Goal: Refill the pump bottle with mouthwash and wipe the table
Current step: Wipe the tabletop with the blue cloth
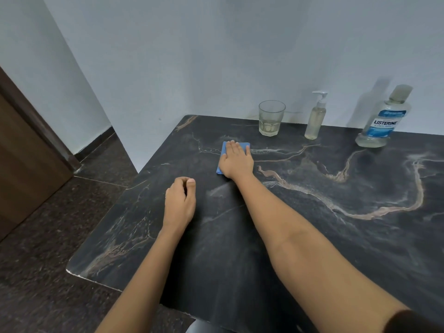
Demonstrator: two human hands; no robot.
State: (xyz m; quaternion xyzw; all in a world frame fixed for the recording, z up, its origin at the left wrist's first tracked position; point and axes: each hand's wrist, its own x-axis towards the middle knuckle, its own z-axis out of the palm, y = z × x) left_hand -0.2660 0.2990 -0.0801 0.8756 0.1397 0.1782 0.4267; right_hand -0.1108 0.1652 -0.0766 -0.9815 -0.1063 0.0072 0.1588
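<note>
Pressing cloth (223,152) flat under straight-fingered right grip (236,159), left grip (180,200) loosely curled, empty; a wide swipe beyond the grip could topple the glass (271,117).

Along the table's (324,248) back edge stand a glass (271,118), a pump bottle (315,121) and, rightmost, a Listerine bottle (382,123), with a cloth (224,150) lying before the glass.
</note>
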